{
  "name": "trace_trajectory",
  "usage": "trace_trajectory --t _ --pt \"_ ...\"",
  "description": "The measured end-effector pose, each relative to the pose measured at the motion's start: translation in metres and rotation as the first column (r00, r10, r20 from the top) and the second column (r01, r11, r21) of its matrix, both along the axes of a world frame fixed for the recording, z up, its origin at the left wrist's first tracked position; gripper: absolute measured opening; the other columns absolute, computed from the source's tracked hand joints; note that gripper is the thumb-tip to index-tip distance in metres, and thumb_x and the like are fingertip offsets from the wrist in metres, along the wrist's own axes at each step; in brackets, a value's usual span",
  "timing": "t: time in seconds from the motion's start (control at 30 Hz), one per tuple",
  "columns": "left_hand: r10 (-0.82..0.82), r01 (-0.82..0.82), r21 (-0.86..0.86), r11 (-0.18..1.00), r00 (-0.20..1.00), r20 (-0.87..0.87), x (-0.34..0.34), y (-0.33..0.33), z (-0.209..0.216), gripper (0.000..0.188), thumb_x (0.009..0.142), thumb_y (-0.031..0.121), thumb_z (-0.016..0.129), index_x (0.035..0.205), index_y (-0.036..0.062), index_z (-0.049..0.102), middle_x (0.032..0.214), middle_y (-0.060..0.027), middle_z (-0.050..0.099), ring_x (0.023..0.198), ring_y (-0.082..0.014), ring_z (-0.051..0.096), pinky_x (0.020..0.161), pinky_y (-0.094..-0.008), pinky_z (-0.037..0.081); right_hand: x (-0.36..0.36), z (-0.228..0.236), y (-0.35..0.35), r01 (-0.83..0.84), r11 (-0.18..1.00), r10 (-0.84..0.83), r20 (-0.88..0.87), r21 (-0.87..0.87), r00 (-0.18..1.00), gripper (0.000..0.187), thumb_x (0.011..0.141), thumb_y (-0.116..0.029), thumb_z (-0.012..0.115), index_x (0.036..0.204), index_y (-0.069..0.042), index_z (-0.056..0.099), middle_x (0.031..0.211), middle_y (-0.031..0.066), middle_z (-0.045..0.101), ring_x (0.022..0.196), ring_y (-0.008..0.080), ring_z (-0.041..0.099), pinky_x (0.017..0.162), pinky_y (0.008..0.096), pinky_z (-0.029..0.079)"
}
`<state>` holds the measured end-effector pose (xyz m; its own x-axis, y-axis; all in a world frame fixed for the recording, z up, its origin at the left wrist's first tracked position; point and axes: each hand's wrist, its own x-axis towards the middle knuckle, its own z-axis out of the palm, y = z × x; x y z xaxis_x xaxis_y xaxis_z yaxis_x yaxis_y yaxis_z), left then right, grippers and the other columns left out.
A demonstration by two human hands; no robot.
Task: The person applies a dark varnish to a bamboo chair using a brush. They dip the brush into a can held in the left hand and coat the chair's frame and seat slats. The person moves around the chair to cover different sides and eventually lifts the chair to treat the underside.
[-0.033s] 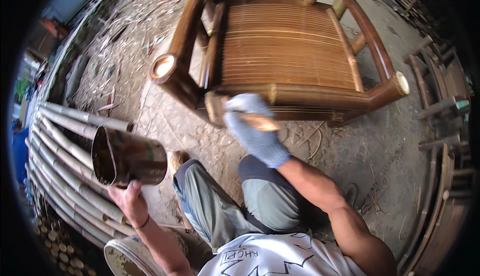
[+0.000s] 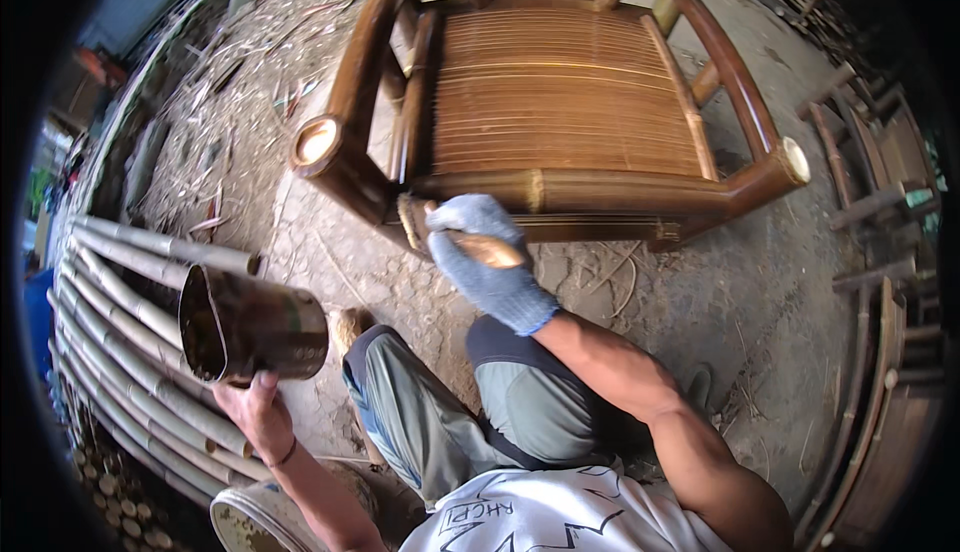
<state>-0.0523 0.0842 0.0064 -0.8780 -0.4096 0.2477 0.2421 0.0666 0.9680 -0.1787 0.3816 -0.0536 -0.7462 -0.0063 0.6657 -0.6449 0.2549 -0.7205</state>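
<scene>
My left hand [image 2: 258, 414] grips a dark, stained tin can [image 2: 270, 332] from below, its open mouth tilted to the left. On my right hand [image 2: 490, 272] is a grey-blue knitted glove, the fingers closed around a wooden handle [image 2: 488, 250], apparently a brush; its working end is hidden. That hand is at the lower front left corner of a glossy brown bamboo armchair [image 2: 570, 102], just below the front rail [image 2: 600, 192]. Whether the tool touches the chair cannot be made out.
Cut bamboo poles [image 2: 150, 332] lie in a stack at my left. A white bucket [image 2: 240, 522] stands by my left forearm. Wooden frames [image 2: 870, 182] line the right side. Shavings and scraps [image 2: 240, 82] litter the ground behind the chair.
My right hand has moved slightly left along the chair's front corner. The whole view has shifted a little; my left hand holds the can much as before.
</scene>
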Motion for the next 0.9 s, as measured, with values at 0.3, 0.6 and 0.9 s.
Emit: trace_trajectory --t 0.3,0.6,0.9 --pt "0.041 -0.038 -0.079 0.996 0.998 0.041 0.008 -0.055 -0.013 0.084 0.074 0.03 0.085 0.138 -0.0042 0.043 0.132 -0.0136 0.053 0.119 -0.0248 0.051 0.104 -0.0397 0.04 0.086 0.016 0.146 0.699 0.712 -0.66 0.282 -0.062 0.697 0.008 0.092 -0.007 0.063 0.098 -0.002 0.06 0.102 0.01 0.058 0.091 0.0253 0.059 0.083 0.0382 0.049" --pt "0.003 -0.007 -0.123 0.992 1.0 -0.031 -0.024 -0.071 -0.006 0.099 0.076 0.04 0.082 0.15 -0.002 0.031 0.147 -0.0187 0.041 0.133 -0.0301 0.042 0.112 -0.0439 0.031 0.022 0.01 0.104 0.329 0.94 -0.338 0.126 0.089 0.933 0.011 0.089 -0.009 0.068 0.098 -0.005 0.064 0.092 0.0069 0.064 0.087 0.018 0.064 0.079 0.033 0.052" --pt "0.108 -0.131 -0.123 0.984 0.978 -0.178 -0.069 -0.002 0.041 0.084 0.063 0.036 0.094 0.122 -0.008 0.052 0.116 -0.0198 0.06 0.104 -0.0278 0.058 0.092 -0.0446 0.051 0.119 -0.006 0.282 0.697 0.414 -0.705 -0.278 0.586 0.653 0.024 0.076 -0.002 0.075 0.099 -0.01 0.07 0.105 0.0083 0.067 0.089 0.023 0.067 0.076 0.0345 0.055"
